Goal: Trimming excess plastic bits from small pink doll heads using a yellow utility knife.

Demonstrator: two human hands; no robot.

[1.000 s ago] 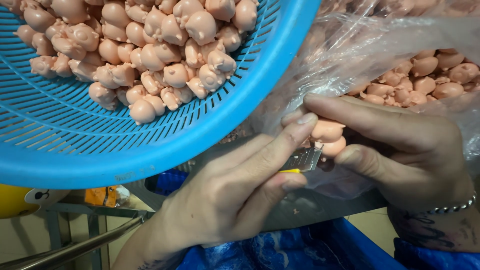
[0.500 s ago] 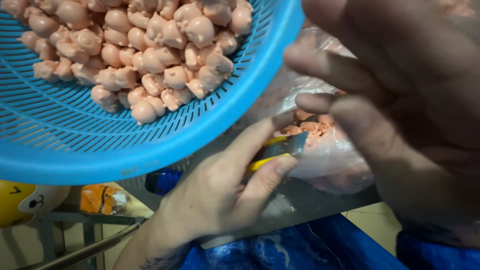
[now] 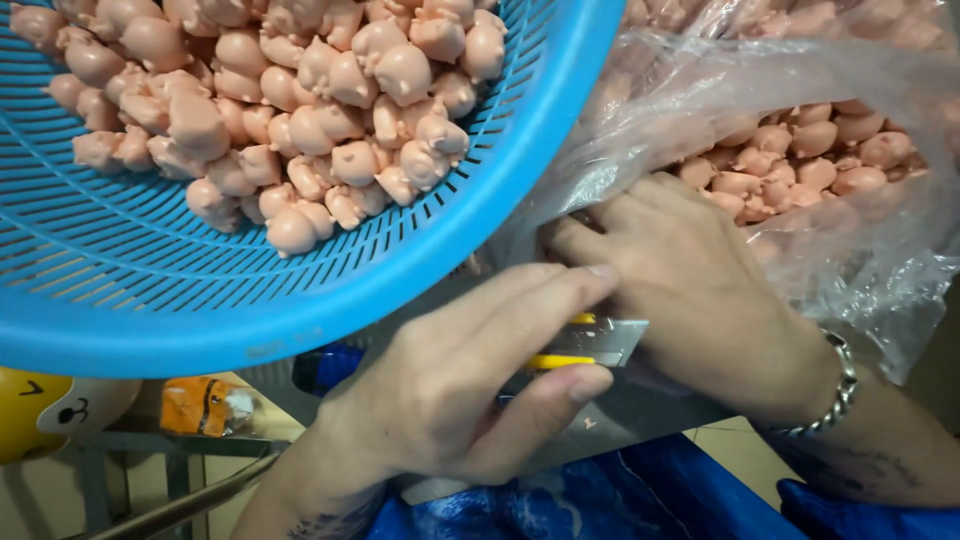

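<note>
My left hand (image 3: 460,390) grips a yellow utility knife (image 3: 580,345), its metal blade end poking out between thumb and forefinger. My right hand (image 3: 700,290), with a chain bracelet on the wrist, lies palm-down just right of the blade, fingers pressed under the clear plastic bag (image 3: 800,130) full of small pink pig-shaped figures (image 3: 800,165). Its fingertips are hidden, so what they pinch is unclear. A blue perforated plastic basket (image 3: 150,280) holding many more pink pig figures (image 3: 300,110) tilts over my left hand.
A grey metal ledge (image 3: 640,420) runs beneath both hands. Blue plastic sheeting (image 3: 580,500) lies at the bottom. A yellow toy (image 3: 40,410) and an orange object (image 3: 200,405) sit lower left beside a metal frame (image 3: 150,500).
My right hand held a pink figure by the knife, rose close to the camera, and now rests flat against the bag. My left hand stays on the knife.
</note>
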